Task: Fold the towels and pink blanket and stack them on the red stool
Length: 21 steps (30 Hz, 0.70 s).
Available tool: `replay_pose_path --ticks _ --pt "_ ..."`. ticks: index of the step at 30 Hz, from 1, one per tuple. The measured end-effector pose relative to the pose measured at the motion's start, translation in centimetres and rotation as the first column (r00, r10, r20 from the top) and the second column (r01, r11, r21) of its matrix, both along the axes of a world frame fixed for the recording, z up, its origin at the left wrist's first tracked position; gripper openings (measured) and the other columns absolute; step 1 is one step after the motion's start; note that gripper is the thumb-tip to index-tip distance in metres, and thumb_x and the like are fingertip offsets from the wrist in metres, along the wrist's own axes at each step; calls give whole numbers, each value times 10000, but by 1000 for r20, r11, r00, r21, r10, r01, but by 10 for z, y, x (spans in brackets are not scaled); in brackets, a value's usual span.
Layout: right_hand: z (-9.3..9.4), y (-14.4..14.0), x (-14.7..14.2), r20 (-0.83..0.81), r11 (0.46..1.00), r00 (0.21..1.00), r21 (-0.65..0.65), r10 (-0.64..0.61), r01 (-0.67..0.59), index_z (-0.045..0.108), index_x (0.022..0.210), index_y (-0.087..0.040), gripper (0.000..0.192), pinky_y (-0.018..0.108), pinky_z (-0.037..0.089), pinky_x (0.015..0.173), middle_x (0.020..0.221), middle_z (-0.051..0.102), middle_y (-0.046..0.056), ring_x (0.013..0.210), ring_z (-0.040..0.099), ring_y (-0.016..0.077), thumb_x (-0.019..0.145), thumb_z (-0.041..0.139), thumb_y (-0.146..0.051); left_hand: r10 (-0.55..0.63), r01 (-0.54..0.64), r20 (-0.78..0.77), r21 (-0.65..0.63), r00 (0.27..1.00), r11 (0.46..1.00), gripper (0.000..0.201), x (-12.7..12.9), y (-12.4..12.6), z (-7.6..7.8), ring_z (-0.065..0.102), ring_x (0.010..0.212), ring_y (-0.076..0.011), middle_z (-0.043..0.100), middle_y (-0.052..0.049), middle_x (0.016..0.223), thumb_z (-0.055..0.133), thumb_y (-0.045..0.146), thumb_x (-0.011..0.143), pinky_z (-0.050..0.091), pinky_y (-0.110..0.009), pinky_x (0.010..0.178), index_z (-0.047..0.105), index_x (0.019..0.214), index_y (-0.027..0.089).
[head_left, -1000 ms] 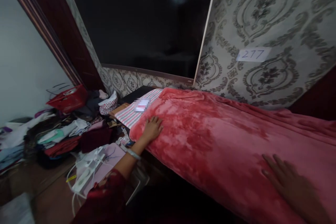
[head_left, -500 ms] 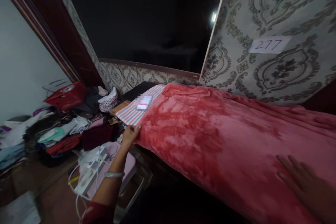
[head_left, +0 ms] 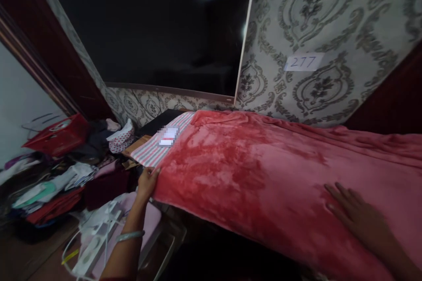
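Observation:
A red and pink plush blanket [head_left: 237, 175] lies spread over a long surface along the wall. At its left end a striped cloth [head_left: 153, 147] in pink, grey and white shows, with a blurred white item [head_left: 168, 136] on top of it. My left hand [head_left: 147, 183], a pale bangle on its wrist, grips the blanket's near left corner between thumb and fingers, right beside the striped cloth. Further right, my right hand [head_left: 358, 215] rests flat on the blanket with its fingers spread. The surface beneath the blanket is mostly hidden.
A large dark screen [head_left: 154, 30] is on the patterned wall [head_left: 316, 17], near a paper label [head_left: 303, 62] reading 277. Piled clothes [head_left: 62, 184] and a red bag [head_left: 57, 134] fill the left. Below my left arm, a white power strip [head_left: 97, 239] with cables lies on a pink stool [head_left: 148, 221].
The view has turned to the right, so everything appears further left. Both hands keep about the same places on the blanket, left at the corner and right lying flat.

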State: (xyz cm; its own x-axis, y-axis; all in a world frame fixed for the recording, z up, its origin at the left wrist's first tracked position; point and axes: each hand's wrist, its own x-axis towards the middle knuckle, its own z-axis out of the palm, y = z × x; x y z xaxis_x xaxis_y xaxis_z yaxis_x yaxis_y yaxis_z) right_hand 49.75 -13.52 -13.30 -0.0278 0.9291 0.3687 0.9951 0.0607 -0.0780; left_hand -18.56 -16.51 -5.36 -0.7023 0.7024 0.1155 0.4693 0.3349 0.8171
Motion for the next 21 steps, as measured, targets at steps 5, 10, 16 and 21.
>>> replay_pose_path --ticks 5,10,16,21 --pt "10 -1 -9 -58 998 998 -61 23 -26 478 1496 -283 667 603 397 1092 1588 405 95 1452 367 362 928 257 -552 42 -69 -285 -83 958 994 325 7 -4 9 658 892 -194 674 -76 1043 598 427 947 568 -365 778 634 1105 145" --pt "12 0 -15 -49 998 999 -54 18 -20 497 1480 -285 657 598 399 1100 1582 417 72 1453 371 352 920 290 -558 4 -24 -354 -54 935 998 420 23 8 29 626 1093 -242 602 -111 1286 631 394 943 563 -459 913 577 1295 171" --pt "5 3 -13 -113 1000 993 13 23 -22 581 1418 -342 668 628 421 1073 1548 463 41 1428 404 368 872 325 -629 -219 215 -434 -60 874 975 188 60 63 50 623 1072 -247 685 -107 1113 528 231 933 508 -426 981 688 1013 175" --pt "-4 5 -10 -155 997 986 65 58 -49 592 1403 -381 650 646 423 1070 1530 481 27 1405 436 371 864 338 -639 -523 541 -370 -63 768 839 182 112 149 70 652 913 -240 703 -123 960 533 256 859 502 -360 900 685 920 178"
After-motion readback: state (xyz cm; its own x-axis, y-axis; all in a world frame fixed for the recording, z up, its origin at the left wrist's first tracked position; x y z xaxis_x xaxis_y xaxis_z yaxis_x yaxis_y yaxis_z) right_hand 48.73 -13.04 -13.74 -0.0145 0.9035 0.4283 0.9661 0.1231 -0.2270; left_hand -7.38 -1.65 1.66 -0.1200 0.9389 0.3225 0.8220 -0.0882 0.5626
